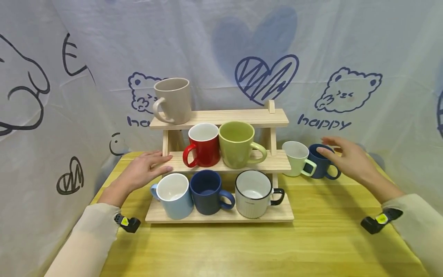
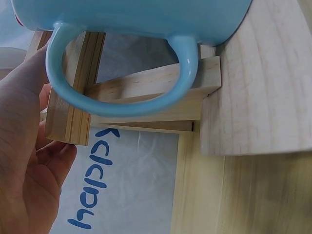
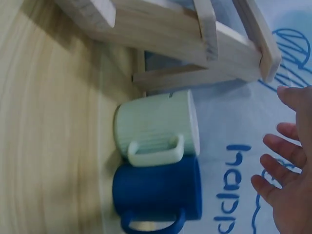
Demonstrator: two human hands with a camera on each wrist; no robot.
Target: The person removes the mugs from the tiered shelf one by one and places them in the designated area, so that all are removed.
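My left hand grips the left end of the middle shelf of a three-tier wooden rack; in the left wrist view its fingers wrap the shelf's edge, behind the handle of a light blue mug. On the right, my right hand hovers with spread fingers at the rim of a dark blue mug, overlapping it in the head view. The right wrist view shows nothing between those fingers. Beside that mug, a pale green mug stands on the table.
A beige mug stands on the top shelf's left. Red and olive green mugs share the middle one. Below are the light blue mug, another dark blue mug and a white black-rimmed mug. A printed curtain hangs behind the wooden table.
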